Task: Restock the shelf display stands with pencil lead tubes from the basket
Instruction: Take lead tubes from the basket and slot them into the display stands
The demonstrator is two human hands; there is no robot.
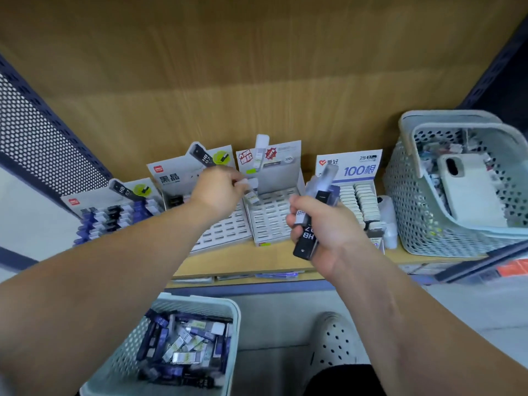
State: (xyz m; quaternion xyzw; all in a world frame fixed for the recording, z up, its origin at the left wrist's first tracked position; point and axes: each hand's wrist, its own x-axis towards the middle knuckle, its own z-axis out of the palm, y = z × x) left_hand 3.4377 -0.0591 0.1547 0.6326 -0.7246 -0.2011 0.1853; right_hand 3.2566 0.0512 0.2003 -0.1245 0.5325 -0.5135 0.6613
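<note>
Pinching a white tube [252, 197] over the stand [271, 224] with the left hand [218, 191], right hand [328, 232] clamped round some black tubes [305, 244].

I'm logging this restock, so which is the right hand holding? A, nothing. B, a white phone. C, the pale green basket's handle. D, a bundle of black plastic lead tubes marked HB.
D: the right hand grips a bundle of black plastic lead tubes marked HB, while the left hand pinches one white lead tube.
</note>
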